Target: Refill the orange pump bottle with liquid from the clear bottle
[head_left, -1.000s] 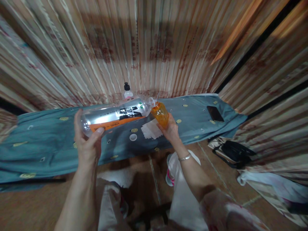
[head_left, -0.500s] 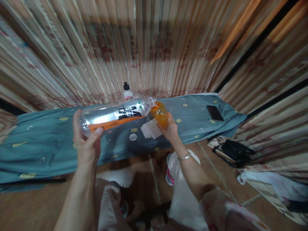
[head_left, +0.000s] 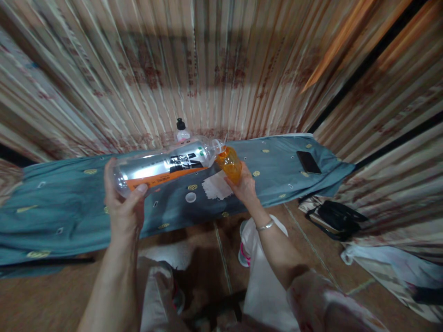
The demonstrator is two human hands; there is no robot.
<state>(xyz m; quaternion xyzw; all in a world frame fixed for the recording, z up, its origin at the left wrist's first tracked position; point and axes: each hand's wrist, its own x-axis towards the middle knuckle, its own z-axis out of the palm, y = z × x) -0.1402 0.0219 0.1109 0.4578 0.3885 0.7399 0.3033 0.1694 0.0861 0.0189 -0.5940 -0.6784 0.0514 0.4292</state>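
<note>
My left hand is closed round the base of a large clear plastic bottle with a silver and orange label. The bottle lies nearly level, its uncapped mouth pointing right. At that mouth is an orange, see-through container, tilted, with my right hand wrapped round its lower part. Whether the two rims touch I cannot tell. Below them a white cloth or tissue with a ragged edge lies on the blue-green cover, and a small white cap sits to its left.
A small bottle with a black top stands behind the large bottle. On the right of the covered bench lies a dark phone. A black bag rests lower right. Pleated curtains hang behind and at both sides.
</note>
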